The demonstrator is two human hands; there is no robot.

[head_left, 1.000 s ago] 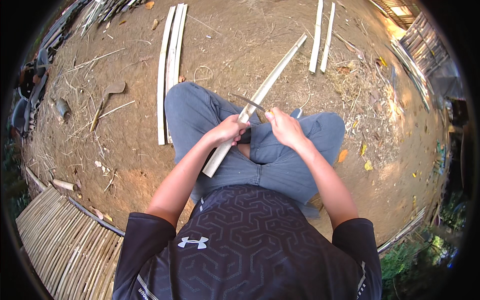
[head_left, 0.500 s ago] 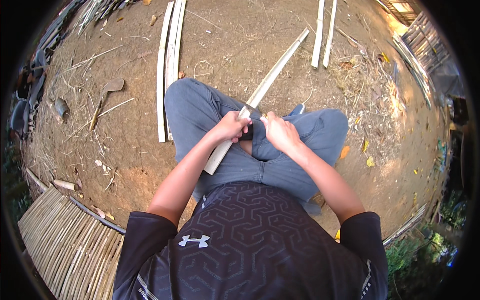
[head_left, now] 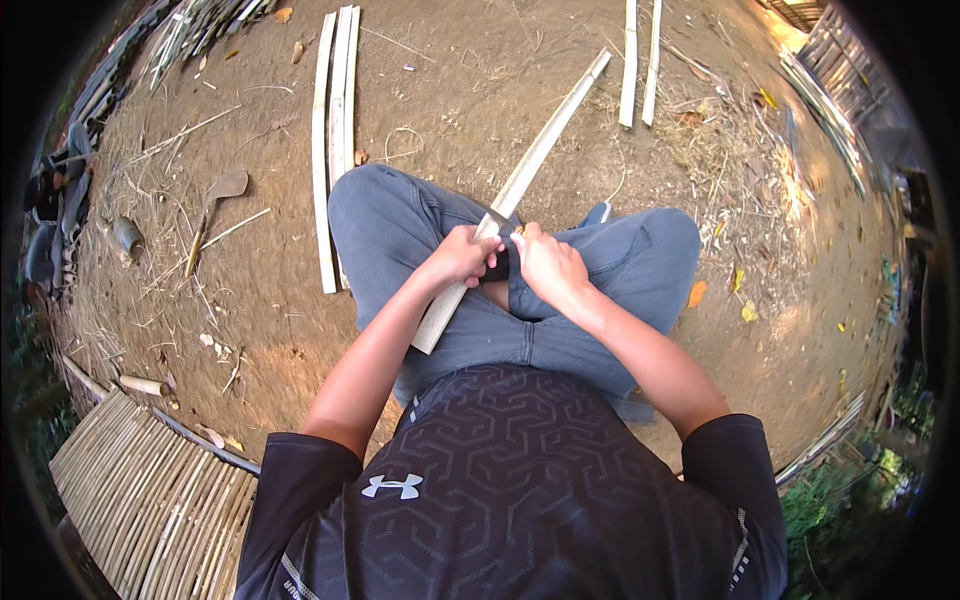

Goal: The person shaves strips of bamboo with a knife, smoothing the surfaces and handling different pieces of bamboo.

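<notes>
A long pale split-bamboo strip (head_left: 550,140) lies slantwise across my lap, its far end out over the dirt and its near end by my left thigh. My left hand (head_left: 463,257) is closed round it, fingers curled beneath. Close beside it, my right hand (head_left: 552,268) is closed on a knife (head_left: 494,214). The dark blade crosses the strip just beyond my left fingers. Most of the knife's handle is hidden in my right fist.
Several bamboo strips (head_left: 337,110) lie left of my knee, and two more strips (head_left: 628,75) ahead. A hoe-like tool (head_left: 228,186) and a short dark cylinder (head_left: 127,236) rest at left. A slatted bamboo platform (head_left: 150,495) stands at lower left. A bamboo pile (head_left: 190,45) lies far left.
My right hand with the knife has shifted slightly left, nearer my left hand. The left hand keeps its hold on the bamboo strip. The whole view has shifted a little.
</notes>
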